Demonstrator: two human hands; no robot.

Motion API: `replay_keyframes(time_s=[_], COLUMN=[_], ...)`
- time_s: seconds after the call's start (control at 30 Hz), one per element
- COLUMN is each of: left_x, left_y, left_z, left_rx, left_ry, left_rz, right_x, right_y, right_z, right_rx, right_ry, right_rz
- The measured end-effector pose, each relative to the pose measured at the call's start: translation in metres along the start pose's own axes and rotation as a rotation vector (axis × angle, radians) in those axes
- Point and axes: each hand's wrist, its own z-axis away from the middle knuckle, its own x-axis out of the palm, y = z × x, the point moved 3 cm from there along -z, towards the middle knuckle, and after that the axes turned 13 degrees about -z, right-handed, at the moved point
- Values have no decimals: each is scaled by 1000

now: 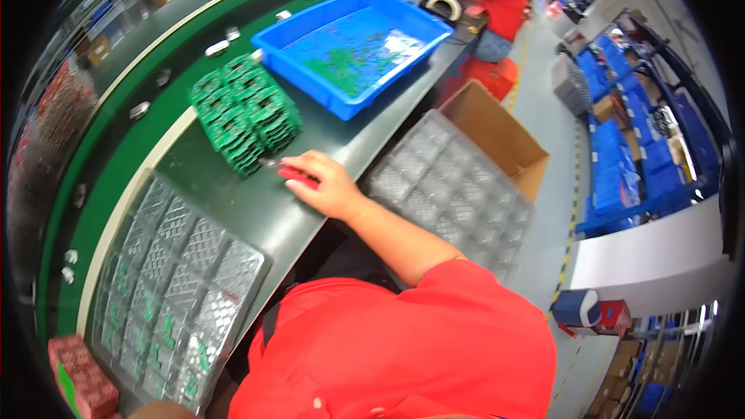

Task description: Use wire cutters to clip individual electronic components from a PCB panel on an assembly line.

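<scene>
Red shirt [403,334] nearest. Right hand [330,188] gripping red-handled tool [299,174], tip just beside green circuit boards [243,109] stacked on counter [240,206]. Left hand out of view, state untold. Blue tub [309,85]: green scraps [341,68]. Clear tray [186,226]: small green pieces [168,327].

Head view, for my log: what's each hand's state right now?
Left hand: not in view; cannot be told.
Right hand: closed, holding a red-handled tool.

Bright, diffuse indoor light. Pale sheen on bench [322,142], dark shadow below its near edge. Small glints across clear plastic tray [203,234]. Grey molded trays [458,178] softly blurred. Fisheye bends green conveyor [112,159]; corners black.
</scene>
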Motion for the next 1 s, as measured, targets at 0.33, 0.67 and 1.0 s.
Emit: replay_keyframes(time_s=[0.33,0.67,1.0], left_x=[-143,-362,-376], left_y=[-103,-169,-168], left_z=[76,73,43], left_rx=[-975,-813,-1080], left_ry=[602,836,826], left_rz=[-919,-1956,-1571], right_x=[-7,-10,-13], right_y=[-2,-3,-2], right_z=[4,5,3], right_rx=[-46,-86,-73], right_ry=[40,128,139], right_rz=[-90,-30,-30])
